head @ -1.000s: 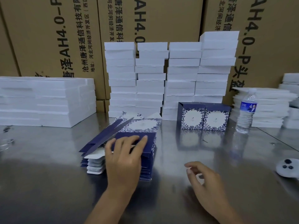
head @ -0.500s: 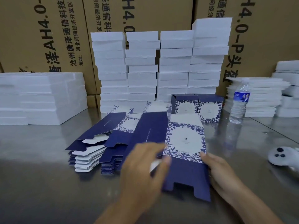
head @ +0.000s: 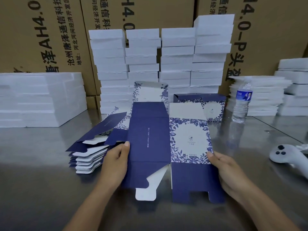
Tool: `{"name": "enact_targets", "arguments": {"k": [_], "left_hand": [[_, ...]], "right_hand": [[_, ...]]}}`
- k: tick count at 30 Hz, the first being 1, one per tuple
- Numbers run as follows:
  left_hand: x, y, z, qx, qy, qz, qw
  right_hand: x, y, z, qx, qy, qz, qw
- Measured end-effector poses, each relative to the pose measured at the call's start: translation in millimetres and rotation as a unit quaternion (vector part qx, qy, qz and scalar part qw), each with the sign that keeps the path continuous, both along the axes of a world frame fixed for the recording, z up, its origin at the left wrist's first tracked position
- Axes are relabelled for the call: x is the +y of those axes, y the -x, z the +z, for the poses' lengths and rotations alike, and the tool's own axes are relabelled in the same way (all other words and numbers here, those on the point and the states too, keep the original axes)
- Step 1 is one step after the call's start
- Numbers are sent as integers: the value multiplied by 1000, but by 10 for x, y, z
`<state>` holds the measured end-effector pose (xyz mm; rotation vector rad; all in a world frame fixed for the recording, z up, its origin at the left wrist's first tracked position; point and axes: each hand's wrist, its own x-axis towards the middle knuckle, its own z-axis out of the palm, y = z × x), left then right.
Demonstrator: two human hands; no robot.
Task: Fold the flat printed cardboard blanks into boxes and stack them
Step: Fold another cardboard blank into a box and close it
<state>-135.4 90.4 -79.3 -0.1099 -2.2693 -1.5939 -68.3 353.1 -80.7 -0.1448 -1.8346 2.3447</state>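
I hold one navy and white floral cardboard blank (head: 168,144) upright over the steel table, partly opened into a sleeve, its flaps hanging loose at top and bottom. My left hand (head: 115,161) grips its left edge, thumb on the navy panel. My right hand (head: 224,170) grips its right edge beside the floral panel. A pile of flat blanks (head: 90,152) lies to the left, just behind my left hand. Two folded boxes (head: 208,107) stand side by side behind the held blank, partly hidden by it.
Columns of white foam blocks (head: 160,64) rise at the back before big brown cartons (head: 50,30). More foam slabs (head: 38,99) lie left and right. A water bottle (head: 241,102) stands at right; a white controller (head: 286,155) rests near the right edge.
The blank has come off the pile and been raised toward me. Both hands now grip its side edges, and it has opened from flat into a sleeve.
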Motion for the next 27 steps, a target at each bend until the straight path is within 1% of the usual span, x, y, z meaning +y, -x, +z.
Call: {"name": "enact_targets", "arguments": {"k": [2,3,5,6,7,10,13,17,18,20,22,25,27], "left_hand": [[31,-16,2,19,-11,-26,999],[46,-28,-1,30,-6,-29,999],[65,-41,-8,46,5,-38,998],[69,-44,-16,51,11,-44,998],[70,-40,-23,50,16,-49,997],[65,-35,-43,38,20,-57,997],[81,-47,-57,9,-14,-69,998],[98,-26,-43,-79,-130,-87,985],[94,-28,-36,-81,-131,-78,985],[81,-16,-50,-24,-61,-50,997],[63,-12,-64,28,0,-22,999],[47,-2,-53,49,56,-16,997],[56,-5,-59,40,75,-36,996]], "right_hand": [[-3,10,-12,-5,4,-19,1000],[-4,20,-35,-7,-19,-52,998],[13,35,-72,7,-134,-145,980],[21,42,-81,22,-195,-179,964],[28,51,-90,33,-235,-196,951],[55,61,-100,47,-278,-219,934],[81,91,-109,47,-276,-239,930],[89,86,-112,52,-260,-230,936],[76,84,-110,55,-259,-225,938],[54,88,-112,59,-265,-212,939],[44,91,-116,50,-255,-197,945],[53,80,-100,22,-209,-194,958],[72,73,-89,19,-212,-217,953]]}}
